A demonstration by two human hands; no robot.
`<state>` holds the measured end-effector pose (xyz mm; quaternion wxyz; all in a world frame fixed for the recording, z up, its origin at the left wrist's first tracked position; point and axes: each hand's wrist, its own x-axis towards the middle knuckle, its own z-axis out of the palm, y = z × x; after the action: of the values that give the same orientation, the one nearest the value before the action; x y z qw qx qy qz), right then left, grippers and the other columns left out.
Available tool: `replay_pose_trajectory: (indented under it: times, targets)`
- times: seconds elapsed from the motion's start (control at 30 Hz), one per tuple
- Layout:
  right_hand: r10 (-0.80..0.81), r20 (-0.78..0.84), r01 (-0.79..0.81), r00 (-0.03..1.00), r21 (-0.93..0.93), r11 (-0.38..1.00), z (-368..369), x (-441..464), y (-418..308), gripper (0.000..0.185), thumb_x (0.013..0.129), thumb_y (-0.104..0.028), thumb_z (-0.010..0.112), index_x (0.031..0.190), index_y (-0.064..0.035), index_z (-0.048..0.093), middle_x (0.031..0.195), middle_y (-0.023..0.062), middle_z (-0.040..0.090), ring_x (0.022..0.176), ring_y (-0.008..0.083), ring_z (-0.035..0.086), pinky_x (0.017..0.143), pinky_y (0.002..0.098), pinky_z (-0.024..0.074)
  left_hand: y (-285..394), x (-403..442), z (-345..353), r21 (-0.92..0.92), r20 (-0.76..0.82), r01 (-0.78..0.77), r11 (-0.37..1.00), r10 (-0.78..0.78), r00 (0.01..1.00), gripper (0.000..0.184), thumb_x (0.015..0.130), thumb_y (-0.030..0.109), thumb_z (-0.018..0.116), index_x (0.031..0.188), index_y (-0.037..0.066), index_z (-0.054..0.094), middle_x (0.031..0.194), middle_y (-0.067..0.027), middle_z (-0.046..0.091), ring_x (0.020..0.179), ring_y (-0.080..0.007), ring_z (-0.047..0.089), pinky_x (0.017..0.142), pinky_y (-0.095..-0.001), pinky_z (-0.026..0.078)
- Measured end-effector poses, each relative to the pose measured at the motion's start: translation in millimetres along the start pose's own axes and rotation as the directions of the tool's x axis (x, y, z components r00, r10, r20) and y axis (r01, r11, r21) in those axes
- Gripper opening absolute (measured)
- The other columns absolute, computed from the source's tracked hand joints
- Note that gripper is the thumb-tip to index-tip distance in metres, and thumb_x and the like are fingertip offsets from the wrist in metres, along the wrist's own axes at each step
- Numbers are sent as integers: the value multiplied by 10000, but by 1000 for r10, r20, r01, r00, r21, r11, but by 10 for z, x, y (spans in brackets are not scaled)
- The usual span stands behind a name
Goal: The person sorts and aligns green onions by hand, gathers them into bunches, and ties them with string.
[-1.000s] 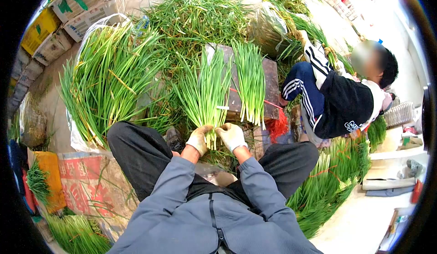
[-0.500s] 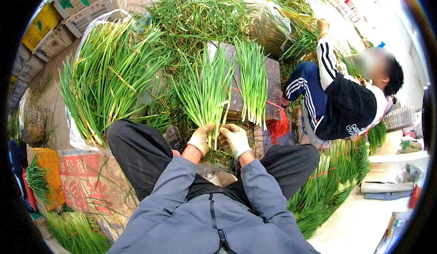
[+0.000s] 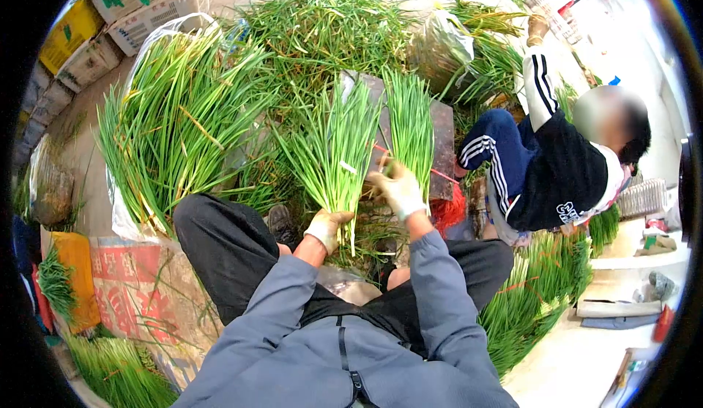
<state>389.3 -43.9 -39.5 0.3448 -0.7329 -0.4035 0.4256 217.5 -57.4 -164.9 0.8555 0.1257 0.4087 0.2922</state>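
Observation:
My left hand [image 3: 327, 230], in a pale glove, is closed round the white lower ends of a bunch of green stalks [image 3: 331, 155]. The leaves of this bunch fan away from me over the left part of a dark box [image 3: 443, 133]. My gloved right hand [image 3: 397, 187] is raised to the right of the bunch, fingers bent and slightly blurred; whether it holds anything is unclear. A second bunch [image 3: 410, 119] lies on the box just beyond that hand. Red strings [image 3: 448, 212] hang at the box's near right corner.
A large heap of stalks [image 3: 183, 122] lies in a plastic bag at left. Loose leaves [image 3: 329, 27] are piled behind the box. A co-worker [image 3: 560, 166] sits at right with one arm stretched out. Bundles [image 3: 538, 291] stand at lower right, crates [image 3: 157, 16] at upper left.
My right hand has left the stalk ends and moved up and right towards the second bunch. My left hand still grips the first bunch. The co-worker's arm has reached farther away.

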Motion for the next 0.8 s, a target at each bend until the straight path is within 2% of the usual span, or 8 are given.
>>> replay_pose_trajectory:
  times: [0.13, 0.2, 0.33, 0.4, 0.5, 0.6, 0.67, 0.8]
  targets:
    - [-105, 85, 135, 991, -576, 807, 397, 533, 365, 430, 875, -283, 753, 1225, -57, 646, 1107, 160, 710, 948, 238, 696, 850, 355, 551, -86, 108, -108, 44, -5, 5, 999, -5, 1000, 375, 858, -53, 639, 1197, 106, 636, 1012, -31, 702, 815, -231, 671, 638, -419, 567]
    - [-60, 84, 94, 995, -506, 857, 409, 633, 360, 312, 902, -250, 720, 1138, -49, 685, 1008, 120, 729, 869, 197, 689, 798, 331, 554, -33, 76, -80, 52, -22, 8, 999, -6, 1000, 376, 859, -55, 635, 1196, 110, 634, 1006, -42, 700, 796, -229, 671, 631, -409, 570]
    - [-111, -216, 160, 970, 223, 962, -86, 389, 69, 137, 896, -110, 716, 1014, -43, 703, 822, 31, 691, 655, 105, 613, 618, 252, 498, -13, 73, -131, -70, -13, 22, 997, -22, 1000, 282, 868, -23, 626, 1140, 47, 649, 908, -82, 707, 734, -234, 673, 649, -381, 574]
    - [-175, -329, 248, 928, 194, 949, -318, 208, 240, 189, 897, -157, 724, 1039, -33, 702, 856, 90, 727, 658, 160, 668, 626, 274, 518, -35, 200, -218, -150, 47, 150, 977, -144, 988, 215, 909, 53, 594, 1107, -8, 651, 893, -104, 710, 727, -250, 679, 668, -373, 579]
    - [-165, -35, 116, 986, -568, 815, -228, -221, 676, 345, 860, -296, 734, 1066, -22, 695, 956, 185, 731, 760, 294, 714, 713, 386, 556, 13, 184, -169, -165, 6, 121, 979, -122, 993, 222, 925, 92, 590, 1115, -6, 651, 915, -117, 714, 729, -259, 686, 665, -377, 589]
    - [368, 475, 294, 799, -844, 449, -148, -634, 957, 505, 840, -438, 703, 1130, -25, 679, 1066, 257, 691, 972, 421, 668, 874, 457, 524, -18, 220, -181, -221, 42, 109, 969, -102, 994, 227, 928, 102, 591, 1117, -9, 647, 928, -130, 716, 746, -266, 697, 660, -381, 594]
    - [154, 62, -82, 986, -621, 780, 59, -749, 815, 527, 822, -477, 711, 1077, -15, 701, 1012, 252, 704, 942, 390, 687, 879, 424, 530, -36, 216, -232, -192, 78, 132, 972, -119, 990, 275, 957, 160, 570, 1164, -13, 620, 957, -162, 718, 778, -281, 704, 696, -396, 601]
    - [183, 211, -120, 960, -279, 953, 415, -814, 605, 451, 861, -435, 679, 972, 0, 717, 873, 213, 716, 798, 290, 710, 741, 386, 532, -42, 159, -133, -223, 126, 160, 962, -134, 983, 282, 980, 192, 530, 1163, -8, 610, 957, -159, 715, 807, -295, 700, 699, -440, 600]
